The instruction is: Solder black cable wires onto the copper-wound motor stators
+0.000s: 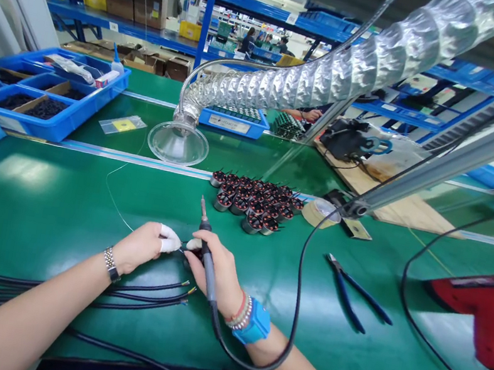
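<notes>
The left hand (140, 248) is pinching a small dark part (193, 254), mostly hidden, while the right hand's (224, 276) fingers are gripping a light-looking soldering iron (207, 267) by its slim handle.

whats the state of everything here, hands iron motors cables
left hand, pinching a small dark part
right hand, holding soldering iron
soldering iron, tip raised
motors, standing in a cluster
side cutters, lying, handles apart
black cables, lying loose, ends stripped
fume hood, mouth down

Left hand (140, 248): white finger wraps (169, 239), two-tone metal link watch (111, 263). Right hand (227, 274): bright blue wrist strap (254, 321), stacked beaded bracelets (240, 311).
</notes>
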